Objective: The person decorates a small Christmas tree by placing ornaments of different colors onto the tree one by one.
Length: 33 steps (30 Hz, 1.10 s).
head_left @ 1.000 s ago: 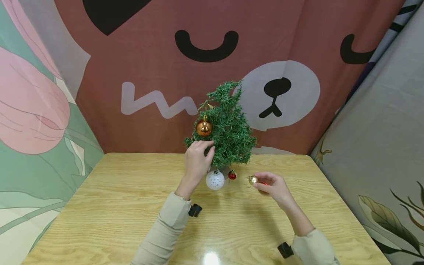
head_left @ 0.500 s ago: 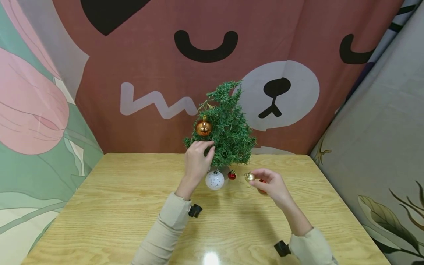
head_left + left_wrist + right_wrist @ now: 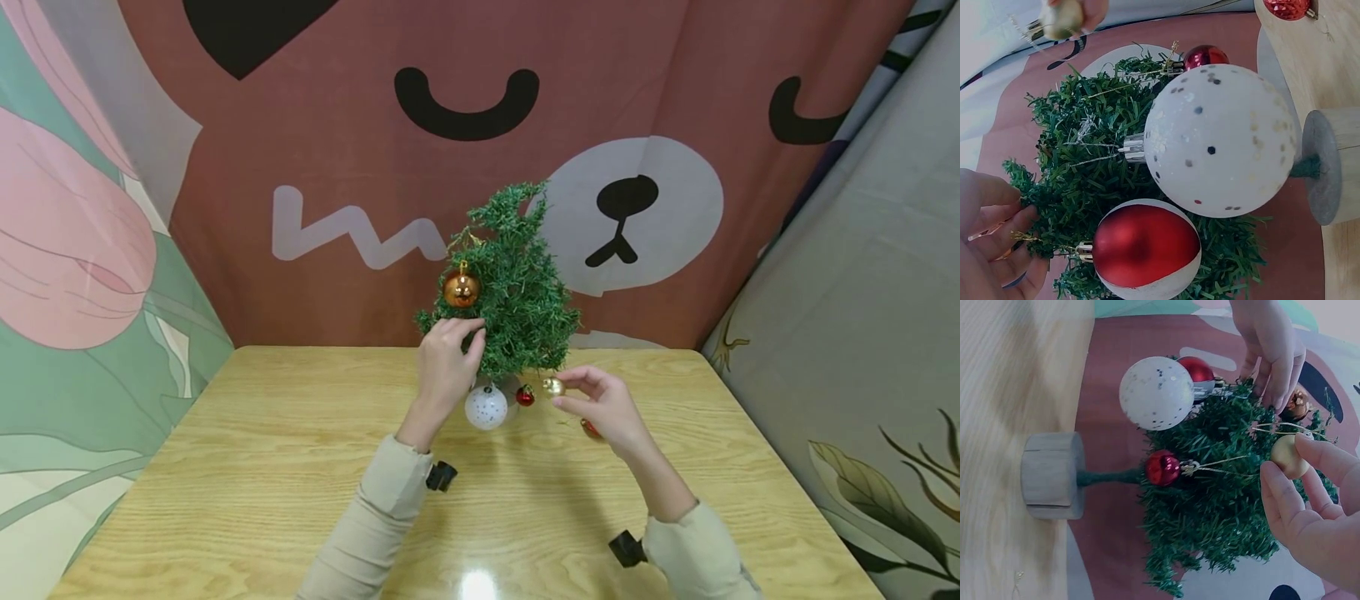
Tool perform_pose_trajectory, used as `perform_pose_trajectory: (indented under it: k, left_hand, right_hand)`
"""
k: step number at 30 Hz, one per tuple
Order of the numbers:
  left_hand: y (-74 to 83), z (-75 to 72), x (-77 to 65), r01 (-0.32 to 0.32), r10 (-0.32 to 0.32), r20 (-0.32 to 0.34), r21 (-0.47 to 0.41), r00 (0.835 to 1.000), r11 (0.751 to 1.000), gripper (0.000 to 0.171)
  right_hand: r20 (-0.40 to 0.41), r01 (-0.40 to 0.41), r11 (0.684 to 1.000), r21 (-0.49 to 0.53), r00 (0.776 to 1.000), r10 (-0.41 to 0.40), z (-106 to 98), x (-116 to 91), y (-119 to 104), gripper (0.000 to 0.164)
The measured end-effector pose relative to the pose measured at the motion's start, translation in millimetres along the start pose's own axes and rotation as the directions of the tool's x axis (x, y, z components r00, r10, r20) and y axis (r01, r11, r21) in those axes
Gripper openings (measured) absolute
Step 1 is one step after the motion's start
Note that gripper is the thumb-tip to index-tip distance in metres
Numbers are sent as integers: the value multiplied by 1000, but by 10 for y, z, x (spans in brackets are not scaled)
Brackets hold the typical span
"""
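Observation:
A small artificial Christmas tree (image 3: 521, 292) stands at the table's far side. My left hand (image 3: 444, 362) is at its left side, fingers and thumb pinching a branch tip (image 3: 1019, 175) beside the string of a red-and-white ball (image 3: 1147, 247). My right hand (image 3: 609, 412) pinches a small gold ball ornament (image 3: 553, 386) between thumb and fingers, right of the lower branches; its gold string trails loose. A copper ball (image 3: 461, 289) hangs above my left hand. Low on the tree hang a speckled white ball (image 3: 486, 407) and a small red ball (image 3: 526, 396).
Another red ball (image 3: 591, 428) lies on the wooden table (image 3: 300, 467), partly behind my right hand. The tree's round wooden base (image 3: 1054, 478) stands on the tabletop. Behind rises a printed curtain (image 3: 337, 150), with more printed cloth (image 3: 840, 350) at the right.
My right hand has lifted the gold ball up and leftward, away from the red ball on the table and closer to the tree. My left hand has stayed in place.

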<state>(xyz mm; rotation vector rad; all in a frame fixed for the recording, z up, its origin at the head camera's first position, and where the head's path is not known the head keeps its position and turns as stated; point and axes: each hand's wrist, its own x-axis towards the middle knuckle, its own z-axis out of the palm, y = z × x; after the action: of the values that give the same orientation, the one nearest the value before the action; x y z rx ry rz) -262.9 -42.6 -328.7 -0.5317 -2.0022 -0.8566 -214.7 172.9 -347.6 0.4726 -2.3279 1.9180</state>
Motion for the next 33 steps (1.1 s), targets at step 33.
perform_pose_trajectory:
  k: [33]
  left_hand:
    - [12, -28, 9, 36, -35, 50, -23, 998, 999, 12]
  right_hand:
    - [0, 121, 993, -10, 993, -121, 242, 299, -251, 30]
